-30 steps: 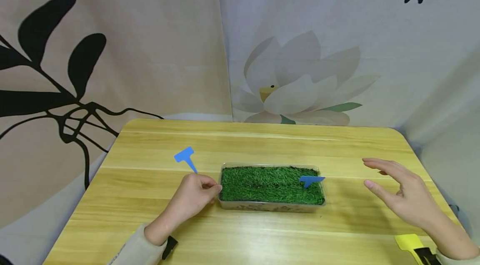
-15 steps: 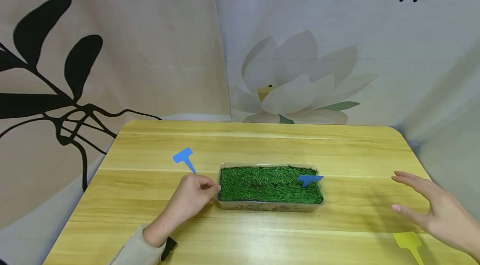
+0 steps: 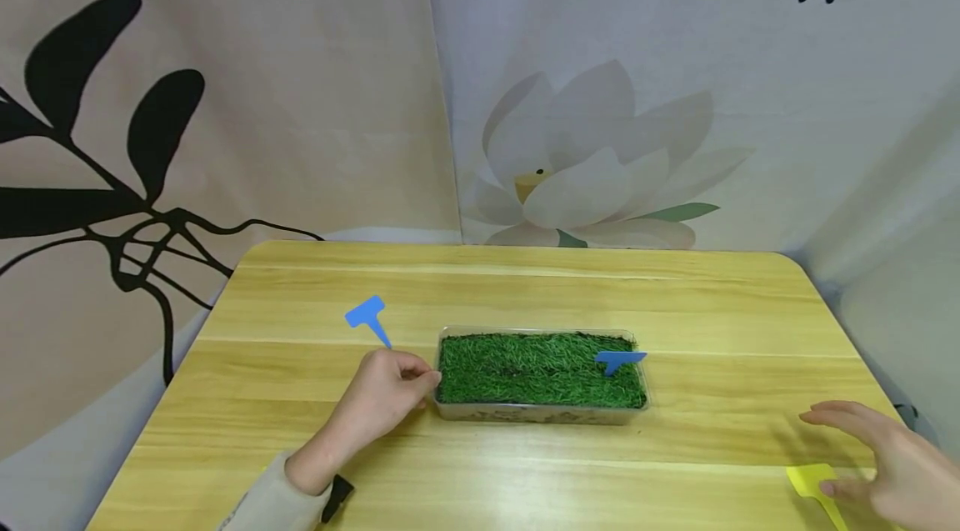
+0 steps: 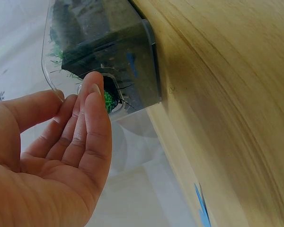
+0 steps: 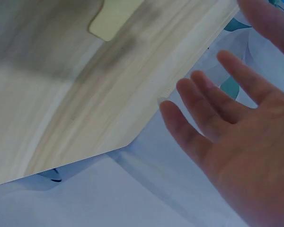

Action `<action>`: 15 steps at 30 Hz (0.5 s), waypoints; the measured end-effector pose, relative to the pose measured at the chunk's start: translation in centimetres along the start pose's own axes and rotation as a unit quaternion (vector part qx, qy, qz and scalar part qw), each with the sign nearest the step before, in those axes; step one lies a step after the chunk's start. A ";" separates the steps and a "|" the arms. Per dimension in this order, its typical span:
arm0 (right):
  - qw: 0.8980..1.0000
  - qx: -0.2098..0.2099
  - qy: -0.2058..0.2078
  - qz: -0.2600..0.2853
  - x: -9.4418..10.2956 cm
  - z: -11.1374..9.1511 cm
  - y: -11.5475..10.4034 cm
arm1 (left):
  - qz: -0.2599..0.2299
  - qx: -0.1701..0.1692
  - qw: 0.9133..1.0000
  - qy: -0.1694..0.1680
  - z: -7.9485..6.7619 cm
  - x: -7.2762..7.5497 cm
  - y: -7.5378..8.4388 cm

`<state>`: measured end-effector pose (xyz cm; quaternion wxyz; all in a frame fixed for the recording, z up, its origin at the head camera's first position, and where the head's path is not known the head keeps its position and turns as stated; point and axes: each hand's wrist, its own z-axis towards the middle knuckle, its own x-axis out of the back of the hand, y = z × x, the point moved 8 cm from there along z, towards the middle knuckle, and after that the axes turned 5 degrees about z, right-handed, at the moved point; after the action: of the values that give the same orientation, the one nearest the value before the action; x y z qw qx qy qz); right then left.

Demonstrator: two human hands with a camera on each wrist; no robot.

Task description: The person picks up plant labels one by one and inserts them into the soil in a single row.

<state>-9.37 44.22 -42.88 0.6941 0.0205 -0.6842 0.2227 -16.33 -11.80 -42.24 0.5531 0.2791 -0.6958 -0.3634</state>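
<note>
My left hand (image 3: 382, 389) pinches the left rim of a clear plastic box (image 3: 536, 413) between thumb and forefinger, its other fingers lying against the box's end in the left wrist view. Green artificial grass (image 3: 540, 368) fills the box. A blue T-shaped plant label (image 3: 619, 360) stands in the grass near the right end. At the right front, my right hand (image 3: 903, 464) hovers with spread fingers over a yellow T-shaped plant label (image 3: 810, 481) on the table. The thumb overlaps that label in the head view; whether it touches cannot be told.
Another blue T-shaped label (image 3: 367, 317) lies on the wooden table (image 3: 525, 281) behind my left hand. A printed curtain (image 3: 337, 97) hangs along the table's back edge.
My right hand has moved right and toward the front, down to the yellow label. My left hand keeps its pinch on the box rim, and the box has stayed put.
</note>
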 end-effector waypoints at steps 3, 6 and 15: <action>0.999 -0.018 -0.030 0.005 -0.6 -0.2 0.5 | 0.000 0.000 1.000 -0.001 0.0 0.0 0.0; 0.995 -0.053 -0.073 0.034 -1.5 -0.4 1.0 | 0.000 -0.003 1.000 -0.003 0.1 0.0 0.0; 0.975 -0.120 -0.170 0.082 -3.9 -0.4 1.6 | 0.001 -0.006 1.000 -0.001 0.1 0.0 0.0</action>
<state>-9.41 44.68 -47.04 0.5446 -0.0818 -0.8131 0.1885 -16.42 -11.78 -42.30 0.5547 0.2749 -0.6940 -0.3676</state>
